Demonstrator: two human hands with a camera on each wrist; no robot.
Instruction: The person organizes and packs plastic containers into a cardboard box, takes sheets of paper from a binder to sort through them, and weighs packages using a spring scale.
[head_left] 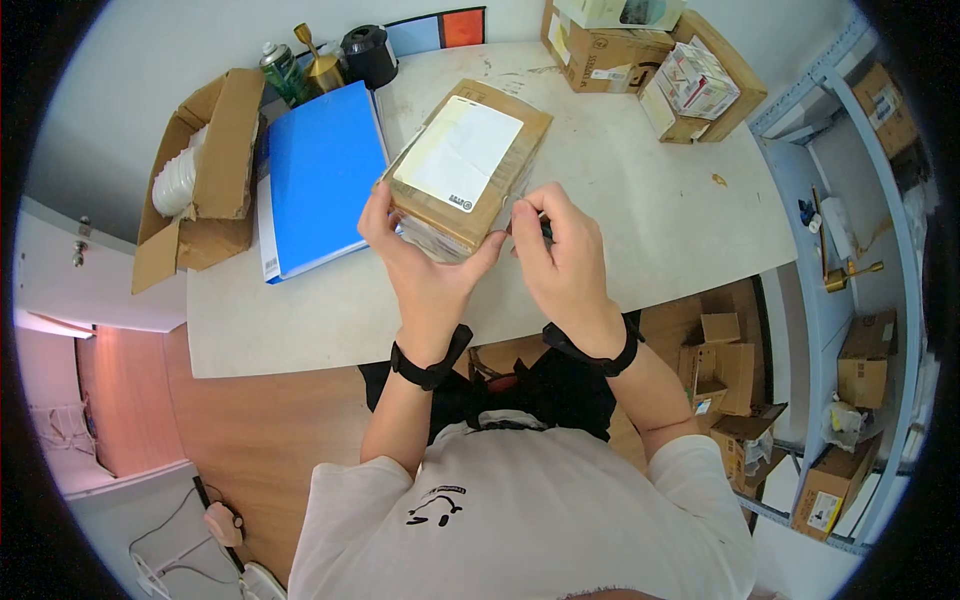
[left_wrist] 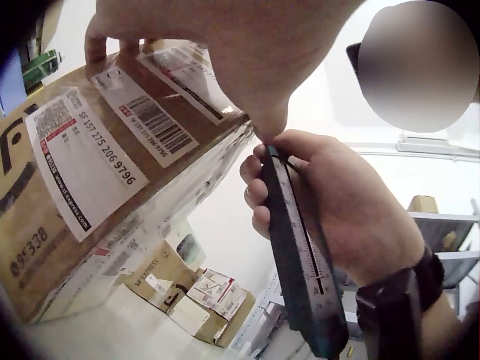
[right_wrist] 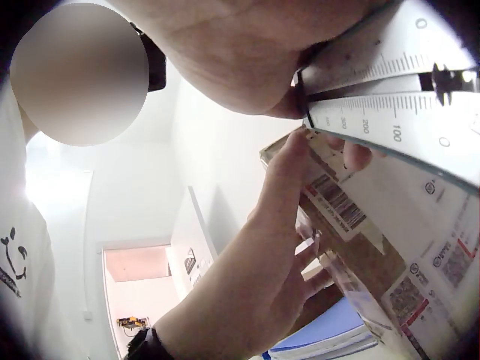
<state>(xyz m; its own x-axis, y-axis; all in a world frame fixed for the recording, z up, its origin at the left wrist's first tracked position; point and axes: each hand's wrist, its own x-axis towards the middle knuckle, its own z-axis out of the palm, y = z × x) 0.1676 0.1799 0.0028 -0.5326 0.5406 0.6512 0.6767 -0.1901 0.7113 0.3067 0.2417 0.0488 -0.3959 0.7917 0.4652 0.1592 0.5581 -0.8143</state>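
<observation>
A cardboard parcel, taped over and with a large white label on top, sits tilted in front of me. My left hand grips its near end, fingers along the left side and thumb at the near right corner. In my right hand is a flat spring scale with a dark teal body and a white graduated face. Its top end meets the parcel's corner, right by the left thumb. Close up in the right wrist view, the spring scale shows two rows of marks beside a central slot.
Left of the parcel lies a blue binder, beside an open carton holding white rolls. A green spray bottle and a black container stand behind. More boxes occupy the back right; a metal shelf rises beyond the table.
</observation>
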